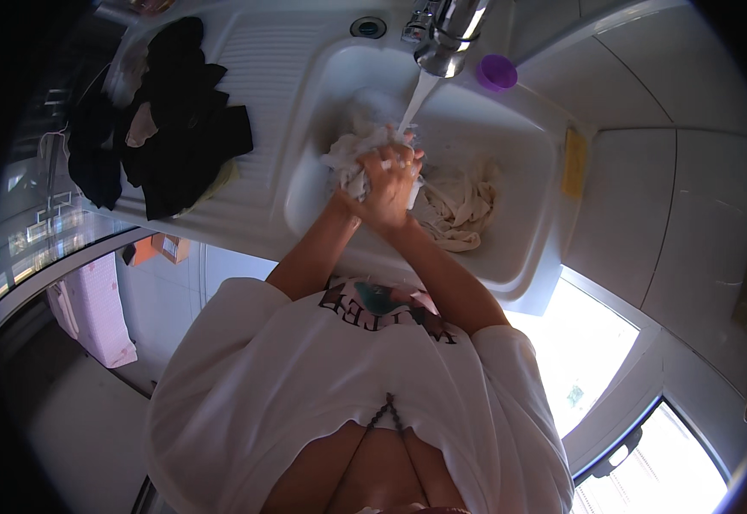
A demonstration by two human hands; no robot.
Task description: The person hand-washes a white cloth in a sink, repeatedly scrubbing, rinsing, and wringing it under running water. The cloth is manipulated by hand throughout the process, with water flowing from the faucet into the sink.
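Observation:
Under a running metal faucet, my two hands press together around a wet, whitish cloth. My right hand lies on top, its fingers folded over the cloth and a ring on one finger. Beneath it, my left hand is mostly hidden; its wrist and a few fingertips show, and it supports the cloth from below. The water stream falls on the fingers and cloth. To the right, a crumpled cream cloth rests on the bottom of the white sink basin.
Black garments are heaped on the ribbed washboard left of the basin. A purple cup stands beside the faucet. A yellow block sits along the right rim, near the tiled wall.

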